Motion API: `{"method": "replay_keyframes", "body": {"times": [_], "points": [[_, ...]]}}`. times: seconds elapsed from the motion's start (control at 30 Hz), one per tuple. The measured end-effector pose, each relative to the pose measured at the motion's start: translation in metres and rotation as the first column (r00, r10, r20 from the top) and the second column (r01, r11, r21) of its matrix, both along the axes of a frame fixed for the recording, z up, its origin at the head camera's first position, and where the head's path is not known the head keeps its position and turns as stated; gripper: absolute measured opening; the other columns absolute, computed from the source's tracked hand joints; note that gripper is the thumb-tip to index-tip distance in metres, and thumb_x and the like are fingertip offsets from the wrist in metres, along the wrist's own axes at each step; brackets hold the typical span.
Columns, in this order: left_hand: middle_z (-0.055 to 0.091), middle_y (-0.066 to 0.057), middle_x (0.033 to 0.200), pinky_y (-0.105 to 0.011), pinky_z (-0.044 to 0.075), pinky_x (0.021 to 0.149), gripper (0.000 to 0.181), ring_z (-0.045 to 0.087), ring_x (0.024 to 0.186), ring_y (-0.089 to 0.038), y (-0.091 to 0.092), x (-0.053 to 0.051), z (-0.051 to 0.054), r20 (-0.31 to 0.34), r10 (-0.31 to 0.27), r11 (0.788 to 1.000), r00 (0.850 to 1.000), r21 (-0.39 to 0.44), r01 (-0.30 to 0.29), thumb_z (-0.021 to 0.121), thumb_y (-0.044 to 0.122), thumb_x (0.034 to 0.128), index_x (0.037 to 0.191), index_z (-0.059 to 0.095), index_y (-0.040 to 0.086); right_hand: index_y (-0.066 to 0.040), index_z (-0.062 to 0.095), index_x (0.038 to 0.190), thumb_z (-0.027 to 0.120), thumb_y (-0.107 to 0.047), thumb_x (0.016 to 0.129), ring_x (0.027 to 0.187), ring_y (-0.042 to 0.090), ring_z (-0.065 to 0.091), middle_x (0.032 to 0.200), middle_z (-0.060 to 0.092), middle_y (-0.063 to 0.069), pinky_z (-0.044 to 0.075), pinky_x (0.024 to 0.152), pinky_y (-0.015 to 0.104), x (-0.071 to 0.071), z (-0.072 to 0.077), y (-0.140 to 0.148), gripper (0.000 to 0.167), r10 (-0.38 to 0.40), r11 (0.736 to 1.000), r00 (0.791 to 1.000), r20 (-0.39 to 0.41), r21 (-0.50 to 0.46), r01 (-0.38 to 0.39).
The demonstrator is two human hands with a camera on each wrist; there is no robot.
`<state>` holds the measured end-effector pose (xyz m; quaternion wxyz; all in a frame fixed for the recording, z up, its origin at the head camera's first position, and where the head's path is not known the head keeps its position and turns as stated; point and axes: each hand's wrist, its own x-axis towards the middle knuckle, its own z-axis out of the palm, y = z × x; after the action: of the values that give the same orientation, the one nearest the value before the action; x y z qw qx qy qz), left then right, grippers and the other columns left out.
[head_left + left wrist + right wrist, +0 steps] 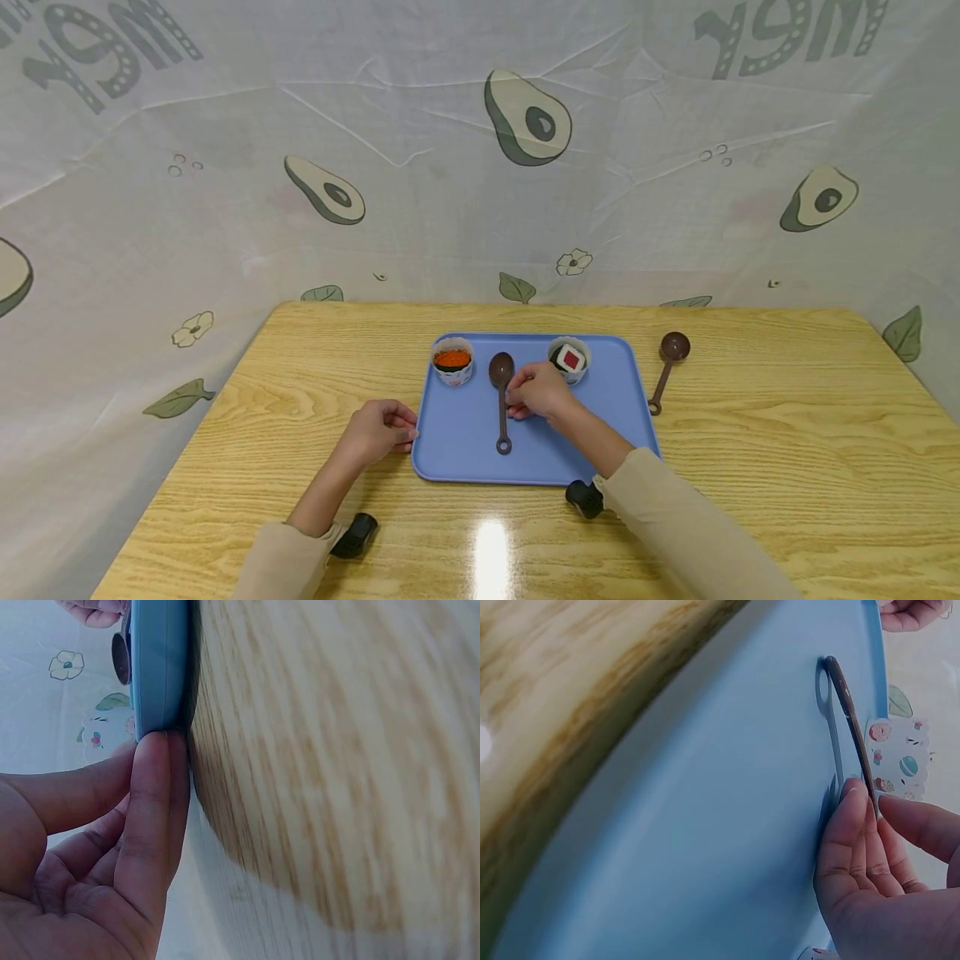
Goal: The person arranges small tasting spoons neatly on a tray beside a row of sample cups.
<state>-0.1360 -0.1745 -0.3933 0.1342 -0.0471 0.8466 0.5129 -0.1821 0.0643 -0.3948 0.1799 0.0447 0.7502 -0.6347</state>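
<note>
Pinching the spoon point(502, 410), your right hand point(542, 390) reaches over the tray point(459, 433) from its near-right corner; left hand point(377, 429) grips left edge.

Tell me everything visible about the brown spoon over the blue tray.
The spoon is dark brown, glossy, apparently plastic, with a rounded bowl, a slim straight handle and a ring at its end. It is over the tray, bowl toward the far edge, ring toward the near edge. The right grip pinches the handle below the bowl. Whether the spoon touches the tray is unclear.
</note>
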Motion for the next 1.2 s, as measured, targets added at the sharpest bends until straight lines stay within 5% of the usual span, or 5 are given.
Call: {"method": "replay_keyframes", "body": {"times": [0.93, 1.2], "points": [[0.055, -0.012, 0.073, -0.028, 0.056, 0.059, 0.01, 0.059, 0.06, -0.015, -0.001, -0.002, -0.002, 0.008, 0.006, 1.0, 1.0, -0.021, -0.006, 0.061, -0.011, 0.0805, 0.091, 0.06, -0.009, 0.011, 0.054, 0.082, 0.058, 0.011, 0.081, 0.051, 0.015, 0.058, 0.07, 0.063, 0.016, 0.054, 0.05, 0.027, -0.001, 0.009, 0.012, 0.003, 0.058, 0.998, 0.998, -0.013, -0.019, -0.058], [0.055, -0.012, 0.073, -0.029, 0.056, 0.059, 0.011, 0.059, 0.06, -0.016, -0.002, -0.003, -0.004, 0.007, 0.007, 1.0, 1.0, -0.015, -0.007, 0.061, -0.011, 0.0804, 0.091, 0.059, -0.009, 0.002, 0.056, 0.076, 0.059, 0.008, 0.082, 0.054, 0.018, 0.06, 0.074, 0.063, 0.019, 0.055, 0.053, 0.031, -0.002, 0.014, 0.017, 0.009, 0.064, 0.998, 0.998, -0.004, -0.025, -0.064]]}}
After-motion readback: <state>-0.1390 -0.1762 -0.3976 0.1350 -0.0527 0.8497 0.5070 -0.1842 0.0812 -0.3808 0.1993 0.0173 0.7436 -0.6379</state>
